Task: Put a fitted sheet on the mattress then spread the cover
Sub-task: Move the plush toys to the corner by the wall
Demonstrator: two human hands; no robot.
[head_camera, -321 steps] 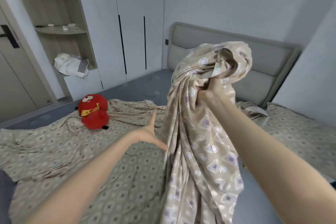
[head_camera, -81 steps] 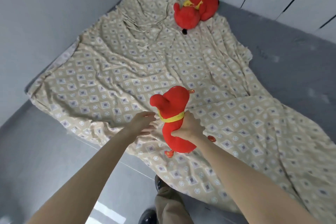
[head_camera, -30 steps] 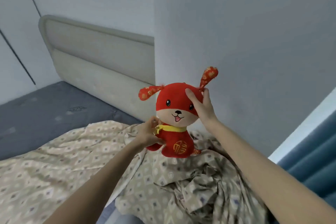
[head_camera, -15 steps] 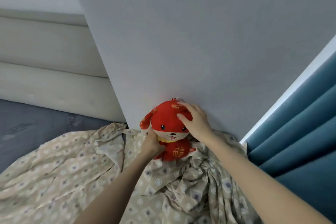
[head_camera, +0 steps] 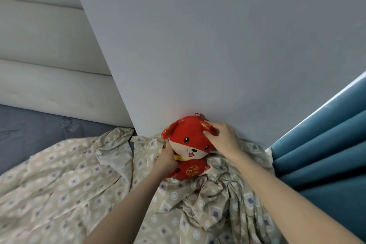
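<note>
A red plush dog with a yellow collar sits upright on the crumpled beige patterned sheet, its back against the grey wall. My left hand grips its body on the left side, at the collar. My right hand holds its head from the right, fingers curled over one ear. The sheet lies loose and bunched in folds around the toy. Bare blue-grey mattress shows at the left, beyond the sheet's edge.
A padded light headboard stands behind the mattress at the left. The grey wall juts out right behind the toy. Blue curtains hang at the right, next to the bed.
The plush dog has come down from mid-air onto the sheet by the wall. In the last half second it settled slightly and my right hand slid toward its ear.
</note>
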